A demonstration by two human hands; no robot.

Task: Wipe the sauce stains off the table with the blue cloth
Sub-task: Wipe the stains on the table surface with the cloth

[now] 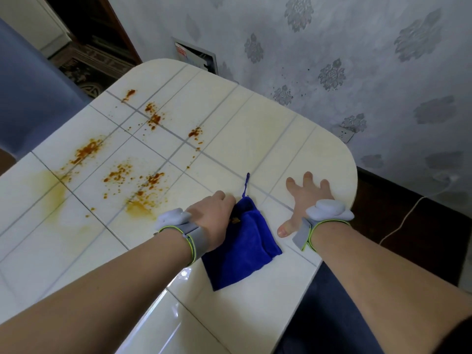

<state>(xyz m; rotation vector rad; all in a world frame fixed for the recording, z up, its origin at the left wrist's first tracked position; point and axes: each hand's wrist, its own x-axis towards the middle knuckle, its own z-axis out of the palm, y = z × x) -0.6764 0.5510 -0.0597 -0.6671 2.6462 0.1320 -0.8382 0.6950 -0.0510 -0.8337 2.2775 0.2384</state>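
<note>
A folded blue cloth (242, 245) with a thin loop at its far corner lies on the white tiled table (268, 134) near the front right. My left hand (213, 217) lies on the cloth's left part, fingers curled round its far edge. My right hand (304, 200) rests flat on the table to the right of the cloth, fingers spread, not touching it. Orange-brown sauce stains (120, 172) are scattered over the table's left and middle, with a yellowish smear (51, 192) at the far left.
The table's rounded right edge (353, 169) stands close to a patterned grey wall (357, 60) with a socket (344, 132). A white cable (406, 218) runs over the dark floor on the right. A blue chair back (30, 98) stands at the left.
</note>
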